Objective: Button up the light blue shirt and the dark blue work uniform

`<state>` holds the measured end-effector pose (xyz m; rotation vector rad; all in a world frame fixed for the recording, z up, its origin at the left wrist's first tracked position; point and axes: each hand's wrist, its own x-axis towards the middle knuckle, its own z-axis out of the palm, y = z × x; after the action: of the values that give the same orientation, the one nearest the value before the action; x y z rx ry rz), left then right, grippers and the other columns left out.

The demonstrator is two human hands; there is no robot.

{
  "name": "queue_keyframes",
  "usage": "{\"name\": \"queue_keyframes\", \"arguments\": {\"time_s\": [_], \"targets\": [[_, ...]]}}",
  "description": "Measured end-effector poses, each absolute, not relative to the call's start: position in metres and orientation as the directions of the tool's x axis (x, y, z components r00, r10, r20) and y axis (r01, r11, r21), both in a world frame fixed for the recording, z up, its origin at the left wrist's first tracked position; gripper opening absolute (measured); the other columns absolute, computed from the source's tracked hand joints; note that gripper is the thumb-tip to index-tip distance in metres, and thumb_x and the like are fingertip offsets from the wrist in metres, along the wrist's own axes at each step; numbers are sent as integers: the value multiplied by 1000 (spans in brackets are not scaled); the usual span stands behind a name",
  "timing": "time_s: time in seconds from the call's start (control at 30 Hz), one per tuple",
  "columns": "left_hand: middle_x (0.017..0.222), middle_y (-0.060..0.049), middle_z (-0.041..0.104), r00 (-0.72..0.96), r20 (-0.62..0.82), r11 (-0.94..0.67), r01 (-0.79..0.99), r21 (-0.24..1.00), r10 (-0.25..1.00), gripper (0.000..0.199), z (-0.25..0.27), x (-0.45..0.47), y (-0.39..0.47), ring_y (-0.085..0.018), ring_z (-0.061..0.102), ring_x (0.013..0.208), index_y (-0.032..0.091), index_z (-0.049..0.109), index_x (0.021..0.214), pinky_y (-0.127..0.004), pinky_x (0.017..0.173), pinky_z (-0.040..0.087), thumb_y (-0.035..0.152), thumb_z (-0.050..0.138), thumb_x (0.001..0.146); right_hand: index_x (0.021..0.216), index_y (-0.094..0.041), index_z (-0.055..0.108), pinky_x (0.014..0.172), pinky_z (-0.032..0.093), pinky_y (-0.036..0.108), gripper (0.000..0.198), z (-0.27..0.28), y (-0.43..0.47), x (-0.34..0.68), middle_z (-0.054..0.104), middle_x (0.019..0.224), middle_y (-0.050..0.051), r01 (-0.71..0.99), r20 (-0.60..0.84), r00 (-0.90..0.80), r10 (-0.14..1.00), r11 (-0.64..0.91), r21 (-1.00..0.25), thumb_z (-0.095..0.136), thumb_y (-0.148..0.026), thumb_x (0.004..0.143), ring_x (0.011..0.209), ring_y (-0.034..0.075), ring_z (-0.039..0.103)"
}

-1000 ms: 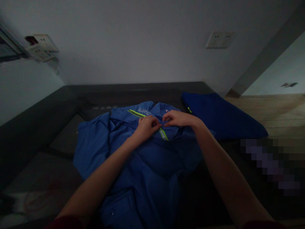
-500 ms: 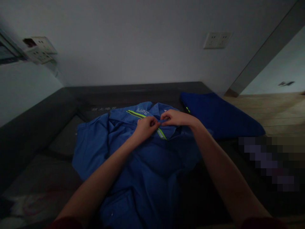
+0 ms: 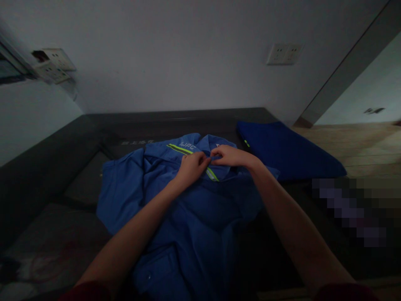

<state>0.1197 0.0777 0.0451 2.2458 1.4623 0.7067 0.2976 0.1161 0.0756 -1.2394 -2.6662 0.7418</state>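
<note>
While working over blue garment (image 3: 125, 184) on dark surface (image 3: 84, 184), pinched its far part with fingertips nearly closed, left hand (image 3: 193, 167) beside right hand (image 3: 231, 156); noted stripe (image 3: 180, 149) slanting far-left to near-right, left hand nearer.

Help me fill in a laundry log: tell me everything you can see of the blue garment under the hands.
The blue garment looks like woven cloth and lies rumpled in loose folds on a dark surface. Toward its far edge are white lettering and a yellow-green trim stripe, partly covered by the hands. A small shiny dot, perhaps a fastener, shows near the picture's lower edge. The left hand and right hand pinch its cloth beside the stripe.
</note>
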Motion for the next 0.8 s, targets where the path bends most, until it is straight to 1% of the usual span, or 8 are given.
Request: {"name": "queue_keyframes", "arguments": {"time_s": [0.13, 0.3, 0.43, 0.57, 0.8], "targets": [[68, 1, 58, 322, 188, -364, 677, 639, 928, 21, 43, 122, 80, -15, 53, 64, 18, 56, 73, -25, 61, 33, 28, 47, 89, 92, -14, 69, 70, 39, 24, 19, 76, 119, 302, 68, 86, 4, 676, -99, -663, 742, 538, -504, 58, -21, 78, 79, 16, 58], [69, 1, 56, 310, 183, -347, 643, 682, 933, 15, 41, 124, 79, -14, 51, 66, 18, 55, 78, -25, 61, 34, 26, 47, 88, 92, -13, 69, 68, 40, 24, 22, 73, 125, 308, 69, 85, 4, 645, -130, -690, 712, 524, -556, 58, -27, 80, 77, 16, 59], [67, 2, 54, 301, 188, -344, 646, 681, 935, 15, 40, 124, 79, -14, 50, 64, 18, 54, 75, -24, 60, 33, 26, 48, 87, 92, -13, 69, 68, 39, 24, 22, 72, 126, 308, 68, 84, 4, 641, -115, -692, 713, 533, -553, 58, -28, 80, 77, 16, 59], [64, 3, 52, 329, 190, -366, 641, 674, 925, 15, 42, 123, 81, -13, 49, 63, 18, 53, 73, -24, 59, 33, 23, 47, 86, 92, -12, 68, 67, 38, 23, 22, 73, 124, 307, 67, 84, 4, 644, -115, -686, 719, 526, -556, 58, -27, 80, 75, 15, 57], [66, 2, 55, 372, 181, -398, 670, 627, 911, 13, 48, 121, 79, -14, 51, 64, 19, 54, 73, -25, 61, 34, 22, 46, 83, 85, -14, 67, 62, 35, 23, 15, 78, 121, 304, 63, 76, 1, 713, -136, -629, 765, 499, -492, 57, -24, 79, 67, 13, 52]]}}
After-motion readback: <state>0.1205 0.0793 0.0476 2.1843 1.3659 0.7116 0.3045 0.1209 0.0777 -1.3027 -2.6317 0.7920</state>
